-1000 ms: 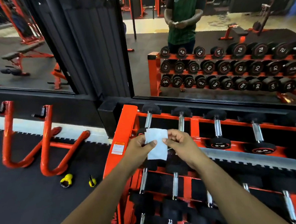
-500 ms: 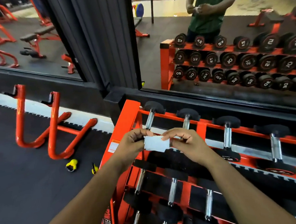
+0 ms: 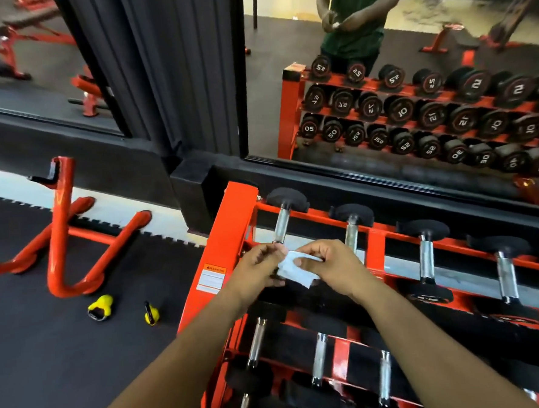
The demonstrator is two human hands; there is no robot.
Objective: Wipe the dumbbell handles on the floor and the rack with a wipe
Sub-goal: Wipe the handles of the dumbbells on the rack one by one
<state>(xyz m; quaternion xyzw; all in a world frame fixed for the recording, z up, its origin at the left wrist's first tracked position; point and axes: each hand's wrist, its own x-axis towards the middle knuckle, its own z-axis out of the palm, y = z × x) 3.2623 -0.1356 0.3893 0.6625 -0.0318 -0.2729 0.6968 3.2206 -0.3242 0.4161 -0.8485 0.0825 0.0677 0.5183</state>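
A small white wipe (image 3: pixel 295 268) is pinched between my left hand (image 3: pixel 259 271) and my right hand (image 3: pixel 328 265), folded into a narrow strip. Both hands hover over the left end of the orange dumbbell rack (image 3: pixel 231 225). Just beyond my left fingers lies the chrome handle of the top-left dumbbell (image 3: pixel 281 223). More black-headed dumbbells with chrome handles fill the top tier (image 3: pixel 426 257) and the lower tiers (image 3: pixel 319 358). The wipe touches no handle.
A mirror (image 3: pixel 411 69) behind the rack reflects the rack and a person in a green shirt. Left of the rack, two small yellow kettlebells (image 3: pixel 100 307) sit on the black rubber floor beside an orange tubular stand (image 3: pixel 62 248). A black pillar (image 3: pixel 166 84) rises behind.
The wipe has been folded from an open square into a narrow strip between my hands. My view has tilted down and nearer to the rack.
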